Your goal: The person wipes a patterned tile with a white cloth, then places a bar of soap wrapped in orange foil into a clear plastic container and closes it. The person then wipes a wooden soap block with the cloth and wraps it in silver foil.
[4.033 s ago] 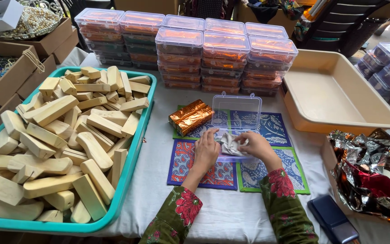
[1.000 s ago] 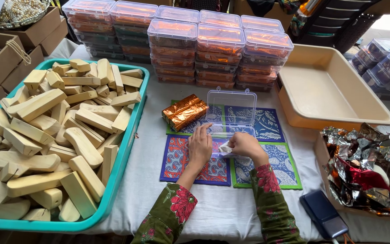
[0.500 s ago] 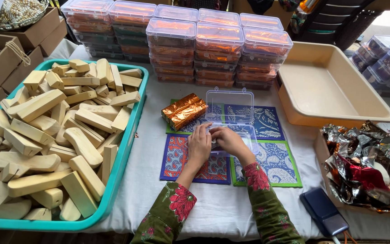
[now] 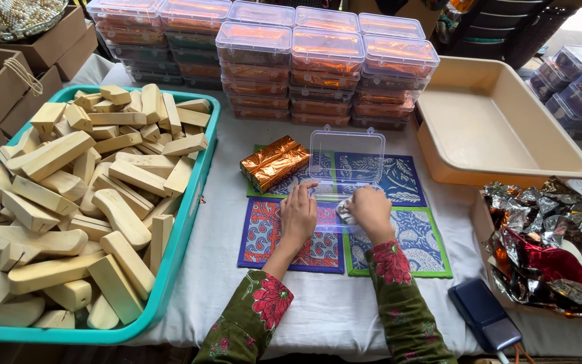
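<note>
Clear plastic box (image 4: 346, 162), rectangular with its hinged lid standing open, sits on the patterned mats (image 4: 335, 222) at the middle of the white cloth. Left hand (image 4: 298, 216) lies flat on the box's near edge, fingers together and extended. Right hand (image 4: 370, 210) curls around a small silvery-wrapped piece (image 4: 345, 211) just beside that edge. Beyond the box, a copper foil packet (image 4: 274, 162) lies to its left, and stacked lidded tubs (image 4: 325, 61) hold orange-wrapped contents. Left of the box, a teal tray (image 4: 190, 222) brims with pale wooden blocks (image 4: 69, 195); right, a beige tub (image 4: 500, 128) stands.
</note>
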